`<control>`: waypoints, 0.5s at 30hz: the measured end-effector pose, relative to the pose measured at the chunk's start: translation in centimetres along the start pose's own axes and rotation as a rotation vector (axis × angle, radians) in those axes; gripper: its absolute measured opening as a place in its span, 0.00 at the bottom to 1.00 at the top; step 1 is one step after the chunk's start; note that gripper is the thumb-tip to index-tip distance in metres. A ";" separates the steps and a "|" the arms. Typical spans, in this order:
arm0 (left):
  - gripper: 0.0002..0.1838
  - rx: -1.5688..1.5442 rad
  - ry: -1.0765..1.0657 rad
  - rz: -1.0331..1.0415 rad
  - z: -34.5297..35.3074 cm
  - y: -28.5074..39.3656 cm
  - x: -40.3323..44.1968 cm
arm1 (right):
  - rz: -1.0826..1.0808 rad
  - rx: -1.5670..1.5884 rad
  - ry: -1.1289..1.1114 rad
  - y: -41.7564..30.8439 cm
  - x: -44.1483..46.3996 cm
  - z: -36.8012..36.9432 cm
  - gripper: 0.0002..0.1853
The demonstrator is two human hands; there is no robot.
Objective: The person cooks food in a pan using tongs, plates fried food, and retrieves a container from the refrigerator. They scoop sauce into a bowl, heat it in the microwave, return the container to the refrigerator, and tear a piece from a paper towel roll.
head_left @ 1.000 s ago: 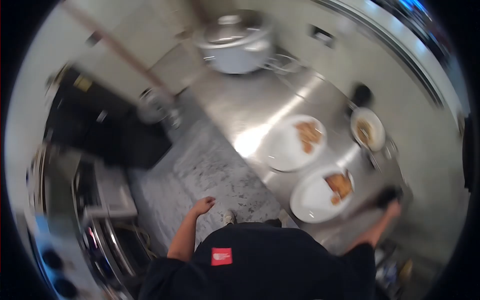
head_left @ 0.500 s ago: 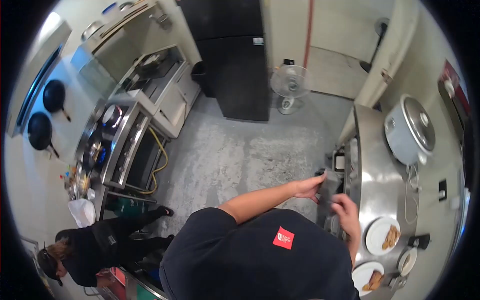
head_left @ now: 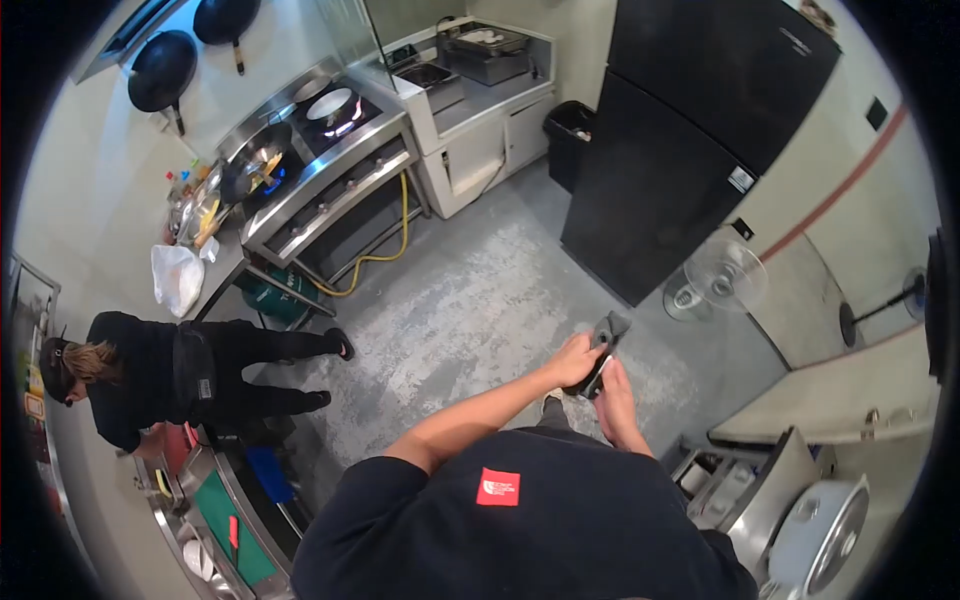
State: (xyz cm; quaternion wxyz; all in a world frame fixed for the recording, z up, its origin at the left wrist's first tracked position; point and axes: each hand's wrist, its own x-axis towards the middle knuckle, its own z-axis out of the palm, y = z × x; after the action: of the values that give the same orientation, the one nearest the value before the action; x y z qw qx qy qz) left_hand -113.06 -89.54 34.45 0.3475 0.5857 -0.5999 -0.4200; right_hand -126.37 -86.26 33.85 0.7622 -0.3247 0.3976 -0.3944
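Observation:
Both my hands are together in front of my body, above the grey floor. My left hand (head_left: 574,360) has its fingers wrapped round a small dark item (head_left: 611,328), perhaps a pouch or case. The item's grey upper end sticks out above the fingers. My right hand (head_left: 616,396) is against the item's lower right side, its fingers pressed to it. What exactly the item is cannot be made out.
A co-worker (head_left: 140,370) in dark clothes stands at a counter at the left, near a green board (head_left: 220,520). A stove (head_left: 340,165) with pans is upper left, a black fridge (head_left: 690,130) upper right, a fan (head_left: 725,275) beside it, a cooker (head_left: 815,535) lower right.
The view has swung from the plates on the steel counter towards the stove and fridge. My hands, far apart a second ago, are now together on the dark item.

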 end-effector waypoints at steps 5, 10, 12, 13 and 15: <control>0.49 0.278 -0.206 -0.043 -6.8 -0.1 8.5 | 0.394 0.376 -0.359 -6.5 13.4 3.4 0.28; 0.46 0.480 -0.157 -0.152 -14.0 -0.9 14.4 | 0.442 0.295 -0.405 -8.5 26.1 6.9 0.21; 0.41 0.634 -0.177 -0.332 -16.3 -1.3 16.0 | 0.512 0.258 -0.426 -8.8 29.6 9.0 0.19; 0.36 0.606 -0.067 -0.300 -17.1 -2.1 16.6 | 0.518 0.259 -0.411 -8.7 31.6 9.9 0.20; 0.36 0.580 -0.025 -0.310 -19.6 -4.2 18.7 | 0.540 0.277 -0.419 -8.4 36.7 11.4 0.19</control>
State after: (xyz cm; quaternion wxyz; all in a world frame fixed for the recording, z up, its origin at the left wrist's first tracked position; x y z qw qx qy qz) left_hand -94.90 -109.83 37.15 0.0908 0.7394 -0.6022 -0.2869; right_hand -105.80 -119.75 33.19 0.9404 -0.1753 0.2473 -0.1540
